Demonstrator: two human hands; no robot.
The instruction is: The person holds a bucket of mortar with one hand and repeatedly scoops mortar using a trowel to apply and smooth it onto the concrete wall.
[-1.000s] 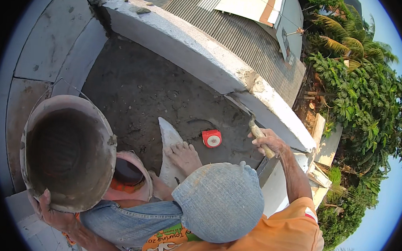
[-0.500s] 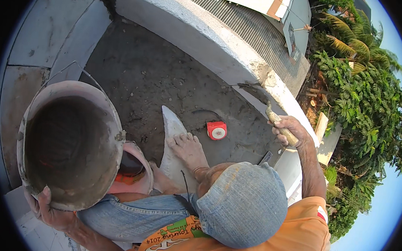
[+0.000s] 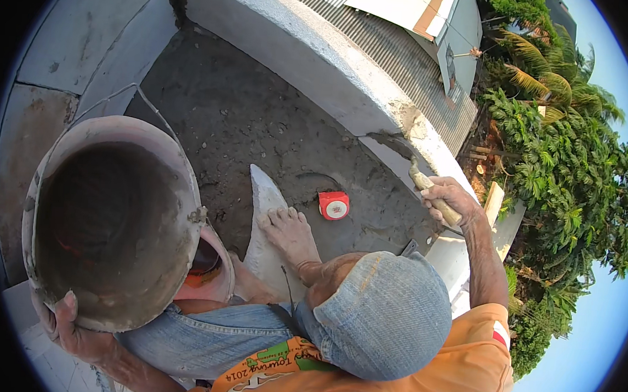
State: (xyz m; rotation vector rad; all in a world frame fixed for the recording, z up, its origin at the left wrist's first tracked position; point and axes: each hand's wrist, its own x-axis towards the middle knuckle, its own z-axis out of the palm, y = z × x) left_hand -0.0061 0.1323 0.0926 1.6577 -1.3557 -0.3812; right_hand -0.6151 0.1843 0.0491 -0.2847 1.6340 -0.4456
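Observation:
My left hand (image 3: pixel 76 329) grips the lower rim of a large mortar-smeared bucket (image 3: pixel 190 154), thumb over the edge. Its mouth faces me and grey mortar coats the inside; a wire handle arches over its far side. On the right, my right hand (image 3: pixel 452 202) is wrapped around the pale handle of a trowel (image 3: pixel 423 182). The trowel's dark blade lies against the inner face of the low white wall (image 3: pixel 319 90), near its top edge; part of the blade is hard to make out.
Grey wet-looking mortar (image 3: pixel 219 113) covers the floor inside the wall. A red tape measure (image 3: pixel 333 205) lies on it, beside my bare foot on a pointed pale slab (image 3: pixel 260 200). Behind the bucket is a pink container (image 3: pixel 223 283). A corrugated roof (image 3: pixel 385 51) and trees lie beyond the wall.
The bucket and its wire handle have tilted and shifted slightly. My right hand and the trowel have moved slightly, still at the wall. The whole view has shifted a little.

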